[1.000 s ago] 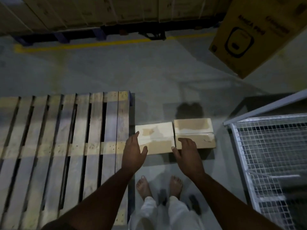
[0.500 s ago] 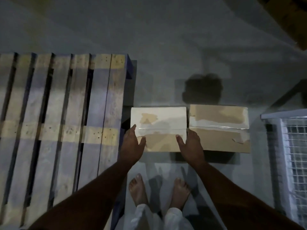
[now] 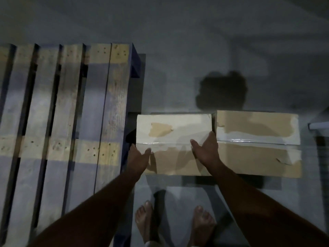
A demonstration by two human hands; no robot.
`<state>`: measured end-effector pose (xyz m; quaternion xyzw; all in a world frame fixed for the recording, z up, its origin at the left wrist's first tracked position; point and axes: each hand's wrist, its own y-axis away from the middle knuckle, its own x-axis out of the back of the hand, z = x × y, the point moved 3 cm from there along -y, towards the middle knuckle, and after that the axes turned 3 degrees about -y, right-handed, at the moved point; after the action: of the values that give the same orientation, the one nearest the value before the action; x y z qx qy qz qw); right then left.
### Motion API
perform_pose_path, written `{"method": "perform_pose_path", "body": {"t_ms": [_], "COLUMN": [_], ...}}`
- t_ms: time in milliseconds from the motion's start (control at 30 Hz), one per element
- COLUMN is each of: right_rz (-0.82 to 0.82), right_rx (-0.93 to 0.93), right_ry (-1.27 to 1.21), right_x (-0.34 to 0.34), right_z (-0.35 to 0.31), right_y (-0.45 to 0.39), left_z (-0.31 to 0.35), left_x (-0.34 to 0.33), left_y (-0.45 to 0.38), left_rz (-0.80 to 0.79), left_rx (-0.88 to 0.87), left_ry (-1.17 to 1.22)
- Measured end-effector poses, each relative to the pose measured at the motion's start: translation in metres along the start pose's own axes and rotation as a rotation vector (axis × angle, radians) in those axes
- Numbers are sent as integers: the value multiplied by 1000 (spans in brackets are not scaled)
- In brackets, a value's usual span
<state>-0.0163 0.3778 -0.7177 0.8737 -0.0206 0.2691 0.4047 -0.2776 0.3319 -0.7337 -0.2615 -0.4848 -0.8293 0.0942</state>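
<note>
The person is bending lower than a second ago, and both hands are now sitting further up the pale box [image 3: 174, 129] instead of reaching at its near edge. The left hand [image 3: 138, 157] is lying along the box's left end, thumb resting on the taped top. The right hand [image 3: 207, 151] is pressing against the opposite end, its fingertips sliding into the narrow gap before the second box [image 3: 258, 139], which is touching or almost touching just beyond it. That change suggests the hold for a lift is being set, though the box is not yet leaving the floor [image 3: 178, 50].

Both arms are stretching forward and down, nearly straight, wrists turned so the palms are facing each other. The fingers are looking fairly straight and flat against the cardboard rather than curled under it; how far they are reaching down the sides is hidden. The box is lying between the two hands, with the wooden pallet [image 3: 62, 104] just outside the left hand.
</note>
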Motion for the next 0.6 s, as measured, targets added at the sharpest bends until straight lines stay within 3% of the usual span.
{"method": "perform_pose_path", "body": {"t_ms": [100, 433, 600], "right_rz": [28, 91, 258], "right_rx": [-45, 76, 163], "right_ry": [13, 60, -41], "right_x": [-3, 58, 137], "right_z": [-9, -81, -154], "right_y": [-3, 72, 135], "left_z": [-6, 54, 162], "left_x": [1, 61, 123], "left_y": [-14, 44, 168], "left_rz": [-50, 242, 304], "left_rx": [52, -123, -256], "left_ry": [97, 35, 49]}}
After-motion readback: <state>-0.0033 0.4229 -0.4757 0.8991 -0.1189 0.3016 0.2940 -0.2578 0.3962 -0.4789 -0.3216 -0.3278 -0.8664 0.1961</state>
